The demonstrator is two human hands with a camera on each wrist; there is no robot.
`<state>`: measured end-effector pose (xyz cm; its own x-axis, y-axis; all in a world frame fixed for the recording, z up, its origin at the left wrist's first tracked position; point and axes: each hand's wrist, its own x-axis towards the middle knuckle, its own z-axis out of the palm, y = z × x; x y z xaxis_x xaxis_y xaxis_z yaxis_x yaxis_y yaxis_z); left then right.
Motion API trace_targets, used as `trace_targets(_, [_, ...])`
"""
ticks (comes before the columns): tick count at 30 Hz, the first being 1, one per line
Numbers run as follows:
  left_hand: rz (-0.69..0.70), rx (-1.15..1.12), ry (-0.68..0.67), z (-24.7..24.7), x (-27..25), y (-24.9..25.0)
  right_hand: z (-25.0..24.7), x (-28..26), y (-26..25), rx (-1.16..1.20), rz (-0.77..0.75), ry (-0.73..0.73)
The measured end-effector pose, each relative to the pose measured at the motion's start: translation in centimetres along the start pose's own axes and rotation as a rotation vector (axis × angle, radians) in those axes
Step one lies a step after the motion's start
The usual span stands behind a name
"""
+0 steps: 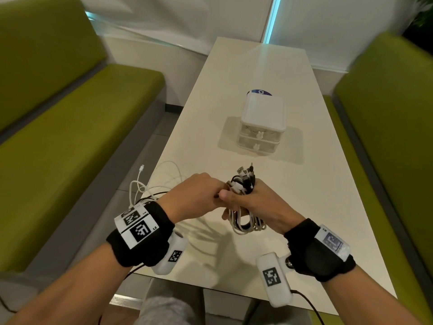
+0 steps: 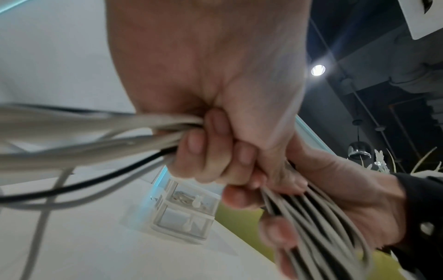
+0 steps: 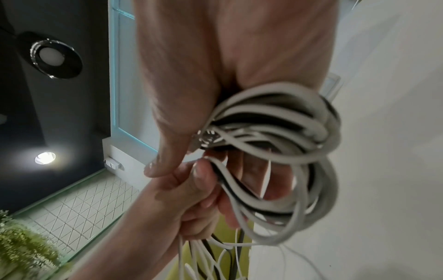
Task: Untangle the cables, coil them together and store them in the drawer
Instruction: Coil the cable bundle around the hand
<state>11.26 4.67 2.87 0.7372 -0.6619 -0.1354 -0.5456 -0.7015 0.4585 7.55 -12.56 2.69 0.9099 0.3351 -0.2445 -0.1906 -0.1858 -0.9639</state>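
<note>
A bundle of white and black cables (image 1: 244, 207) is held above the near part of the white table (image 1: 257, 73). My right hand (image 1: 255, 202) grips the coiled loops (image 3: 287, 151), with plug ends (image 1: 246, 173) sticking up from its fist. My left hand (image 1: 199, 195) is pressed against the right one, fingers (image 2: 215, 151) curled round the uncoiled strands (image 2: 84, 142). Those loose strands (image 1: 150, 184) trail off to the left over the table's edge. A small white two-drawer box (image 1: 262, 125) stands mid-table, both drawers closed; cables show in its upper drawer (image 2: 191, 199).
Green benches (image 1: 58, 113) flank the table on both sides (image 1: 386, 113). A blue and white round label (image 1: 260, 92) lies behind the drawer box. A white wall closes the far end.
</note>
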Motion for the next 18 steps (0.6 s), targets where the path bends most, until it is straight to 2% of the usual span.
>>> trace_targets(7, [-0.018,0.014,0.105,1.4,0.6,1.0,0.0,-0.1,1.0,-0.024,0.003,-0.024])
trace_targets(11, [-0.076,0.046,0.221,0.7,0.8,0.8,-0.1,-0.3,0.9,-0.01,0.043,-0.074])
trace_targets(14, [-0.142,0.074,0.175,0.1,0.9,0.6,-0.1,-0.1,1.0,0.067,0.113,-0.095])
trace_targets(18, [-0.039,-0.173,0.029,-0.8,0.3,-0.4,-1.2,-0.3,1.2,0.168,0.187,-0.128])
